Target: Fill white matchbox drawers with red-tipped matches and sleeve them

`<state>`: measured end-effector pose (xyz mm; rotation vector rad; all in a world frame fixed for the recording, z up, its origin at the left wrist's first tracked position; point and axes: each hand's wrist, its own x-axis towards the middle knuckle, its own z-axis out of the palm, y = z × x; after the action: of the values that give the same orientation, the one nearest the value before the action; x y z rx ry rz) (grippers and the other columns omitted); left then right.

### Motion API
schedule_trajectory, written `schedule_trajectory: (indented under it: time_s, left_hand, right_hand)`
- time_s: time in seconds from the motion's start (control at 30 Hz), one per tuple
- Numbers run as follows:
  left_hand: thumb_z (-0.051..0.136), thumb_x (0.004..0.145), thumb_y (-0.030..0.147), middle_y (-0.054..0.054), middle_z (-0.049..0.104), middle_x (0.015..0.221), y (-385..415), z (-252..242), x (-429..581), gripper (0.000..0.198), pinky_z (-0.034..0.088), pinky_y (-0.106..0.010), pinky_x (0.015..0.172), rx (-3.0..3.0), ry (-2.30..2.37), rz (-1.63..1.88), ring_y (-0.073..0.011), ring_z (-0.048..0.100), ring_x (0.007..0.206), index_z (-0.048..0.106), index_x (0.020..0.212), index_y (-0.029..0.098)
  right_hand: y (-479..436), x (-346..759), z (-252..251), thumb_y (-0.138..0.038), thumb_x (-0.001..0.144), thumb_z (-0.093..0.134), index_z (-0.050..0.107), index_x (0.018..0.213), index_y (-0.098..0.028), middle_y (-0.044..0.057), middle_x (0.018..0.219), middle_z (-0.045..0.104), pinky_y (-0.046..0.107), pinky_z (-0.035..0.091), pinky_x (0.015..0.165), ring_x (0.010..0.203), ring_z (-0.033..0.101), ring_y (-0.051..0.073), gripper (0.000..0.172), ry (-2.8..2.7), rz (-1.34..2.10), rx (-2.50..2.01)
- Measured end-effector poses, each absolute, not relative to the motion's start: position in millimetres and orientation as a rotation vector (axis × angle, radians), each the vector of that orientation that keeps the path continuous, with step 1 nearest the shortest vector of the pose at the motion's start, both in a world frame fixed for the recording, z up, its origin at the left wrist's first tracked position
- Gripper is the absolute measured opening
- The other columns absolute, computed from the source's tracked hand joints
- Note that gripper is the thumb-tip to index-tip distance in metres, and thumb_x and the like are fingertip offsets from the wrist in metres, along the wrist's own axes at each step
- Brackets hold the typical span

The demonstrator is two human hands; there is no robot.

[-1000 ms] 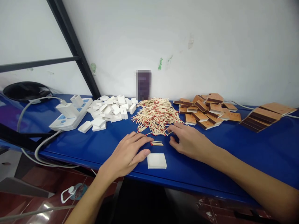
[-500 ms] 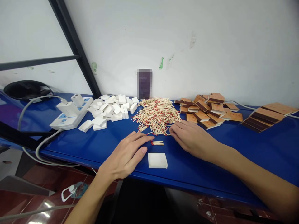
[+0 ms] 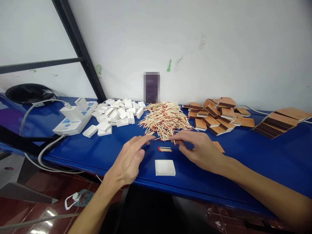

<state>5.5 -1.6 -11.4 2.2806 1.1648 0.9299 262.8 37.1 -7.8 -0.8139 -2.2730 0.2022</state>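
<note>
My right hand (image 3: pixel 198 149) hovers at the near edge of a big heap of red-tipped matches (image 3: pixel 165 119) and pinches one match between thumb and forefinger. My left hand (image 3: pixel 129 157) is lifted a little off the blue table (image 3: pixel 255 162), fingers stretched toward the heap, holding nothing. Between the two hands lie a few aligned matches (image 3: pixel 164 149). Just in front of them sits an empty white inner tray (image 3: pixel 165 167).
A pile of white trays (image 3: pixel 114 117) lies left of the heap, beside a white power strip (image 3: pixel 73 118) with plugs and cables. Brown matchbox sleeves (image 3: pixel 216 115) are piled at right, a stacked row (image 3: pixel 280 122) farther right, one flat sleeve (image 3: pixel 218 147) by my wrist.
My right hand drew back from the heap and closed on a match. My left hand lifted off the table and shifted slightly left. A flat brown sleeve is now uncovered by my right wrist.
</note>
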Motion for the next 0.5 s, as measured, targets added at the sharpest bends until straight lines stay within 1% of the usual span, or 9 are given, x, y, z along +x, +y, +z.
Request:
schedule_trajectory:
  time_s: [0.1, 0.2, 0.27, 0.3, 0.33, 0.37, 0.4, 0.43, 0.5]
  left_hand:
    - [0.029, 0.09, 0.031, -0.01, 0.064, 0.118, -2.3, -13.6, 2.8, 0.056, 0.04, -0.044, 0.089, 2.311, 1.128, 0.898, -0.0271, 0.053, 0.099, 0.053, 0.139, 0.017]
    - [0.028, 0.091, 0.038, -0.01, 0.064, 0.119, -2.9, -13.2, 3.3, 0.057, 0.041, -0.041, 0.085, 2.34, 1.098, 0.903, -0.0266, 0.053, 0.096, 0.051, 0.139, 0.017]
    - [0.03, 0.093, 0.04, -0.01, 0.065, 0.111, -2.6, -10.7, 6.7, 0.054, 0.041, -0.038, 0.081, 2.359, 1.111, 0.919, -0.0247, 0.054, 0.09, 0.054, 0.135, 0.016]
    - [0.034, 0.094, 0.039, -0.009, 0.065, 0.104, -2.3, -9.1, 9.1, 0.049, 0.041, -0.036, 0.078, 2.371, 1.14, 0.922, -0.0232, 0.055, 0.086, 0.058, 0.129, 0.015]
    - [0.037, 0.094, 0.036, -0.008, 0.064, 0.096, -1.9, -7.4, 11.7, 0.041, 0.041, -0.035, 0.075, 2.381, 1.195, 0.91, -0.0219, 0.055, 0.082, 0.063, 0.117, 0.015]
    - [0.04, 0.093, 0.033, -0.006, 0.062, 0.087, -1.4, -5.9, 14.3, 0.032, 0.039, -0.034, 0.073, 2.397, 1.261, 0.894, -0.0205, 0.054, 0.078, 0.066, 0.101, 0.015]
    - [0.041, 0.092, 0.029, -0.004, 0.059, 0.08, -0.9, -4.6, 16.6, 0.028, 0.037, -0.033, 0.071, 2.422, 1.327, 0.869, -0.0192, 0.053, 0.074, 0.064, 0.083, 0.016]
    - [0.042, 0.091, 0.026, -0.003, 0.056, 0.073, -0.4, -3.8, 18.6, 0.029, 0.035, -0.034, 0.07, 2.455, 1.387, 0.84, -0.0183, 0.051, 0.071, 0.059, 0.07, 0.017]
    - [0.042, 0.091, 0.023, 0.0, 0.05, 0.062, 0.7, -3.3, 21.1, 0.035, 0.032, -0.034, 0.07, 2.51, 1.459, 0.79, -0.0168, 0.047, 0.065, 0.046, 0.057, 0.018]
  right_hand:
    - [39.0, 263.4, -11.9, -0.01, 0.093, 0.053, 0.069, 0.102, -0.021, 0.003, 0.087, 0.073, 0.029, 0.054, 0.069, 0.078, 0.068, 0.016, 0.022, -2.297, 0.149, -0.783]
    - [40.6, 264.0, -15.9, -0.017, 0.097, 0.053, 0.072, 0.101, -0.022, 0.008, 0.101, 0.068, 0.033, 0.056, 0.073, 0.087, 0.066, 0.019, 0.02, -2.29, 0.033, -0.77]
    - [40.4, 262.7, -17.3, -0.019, 0.098, 0.053, 0.072, 0.099, -0.022, 0.01, 0.108, 0.065, 0.037, 0.056, 0.077, 0.094, 0.063, 0.021, 0.02, -2.267, -0.035, -0.77]
    - [40.0, 261.2, -17.8, -0.019, 0.098, 0.053, 0.072, 0.099, -0.022, 0.01, 0.107, 0.065, 0.037, 0.055, 0.078, 0.094, 0.063, 0.021, 0.02, -2.272, -0.054, -0.762]
    - [39.5, 259.1, -18.3, -0.018, 0.098, 0.052, 0.071, 0.101, -0.021, 0.01, 0.103, 0.066, 0.038, 0.055, 0.079, 0.093, 0.063, 0.021, 0.02, -2.285, -0.062, -0.75]
    - [39.0, 256.7, -18.9, -0.016, 0.098, 0.051, 0.07, 0.104, -0.02, 0.009, 0.098, 0.068, 0.037, 0.055, 0.078, 0.09, 0.063, 0.021, 0.02, -2.303, -0.06, -0.74]
    - [38.6, 254.0, -19.7, -0.015, 0.098, 0.052, 0.069, 0.106, -0.019, 0.008, 0.093, 0.069, 0.036, 0.054, 0.077, 0.086, 0.063, 0.02, 0.019, -2.317, -0.055, -0.735]
    - [38.3, 251.3, -20.7, -0.015, 0.097, 0.053, 0.068, 0.108, -0.018, 0.007, 0.09, 0.07, 0.035, 0.054, 0.076, 0.083, 0.063, 0.02, 0.019, -2.321, -0.05, -0.737]
    - [38.4, 246.8, -22.9, -0.015, 0.096, 0.056, 0.068, 0.106, -0.017, 0.007, 0.088, 0.071, 0.035, 0.053, 0.075, 0.082, 0.063, 0.02, 0.016, -2.315, -0.033, -0.741]
